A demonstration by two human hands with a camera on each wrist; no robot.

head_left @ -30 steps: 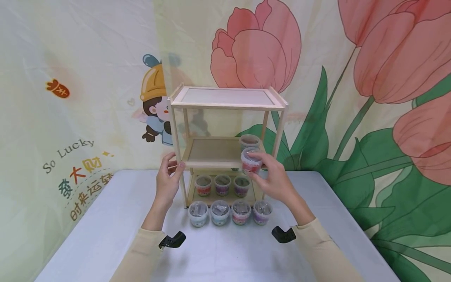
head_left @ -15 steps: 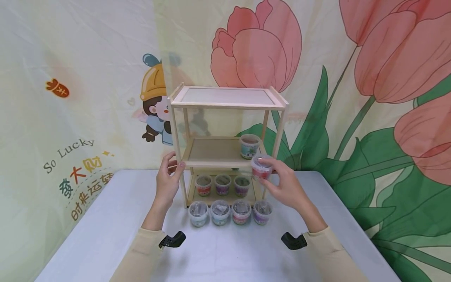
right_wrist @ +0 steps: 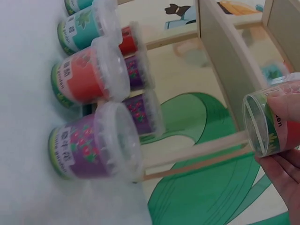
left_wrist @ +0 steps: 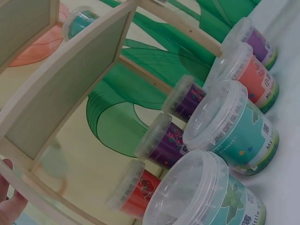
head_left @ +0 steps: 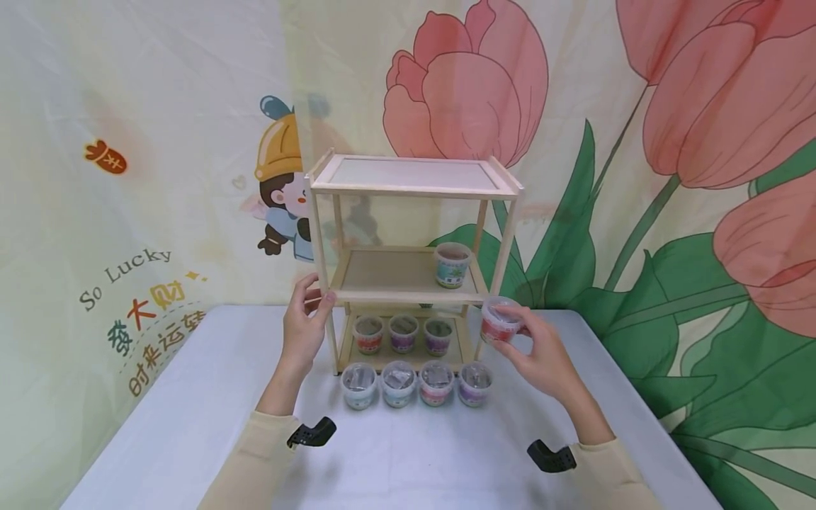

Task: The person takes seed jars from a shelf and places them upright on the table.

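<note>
Head view: right hand curled around small clear-lidded red plastic tub, held in the air just right of the pale wooden three-tier shelf; left hand gripping its front-left post.

Left wrist: only fingertips on the frame.

Right wrist: fingers wrapped around tub wall. Probably light, stiff, smooth; best held around the sides.

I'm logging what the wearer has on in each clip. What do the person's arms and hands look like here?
Both arms wear long, plain sleeves of pale cream-yellow cloth that end at the wrists. The left hand and right hand are bare: no gloves, rings or watch show. A small black camera mount sits under the left wrist, and another black mount under the right wrist.
</note>
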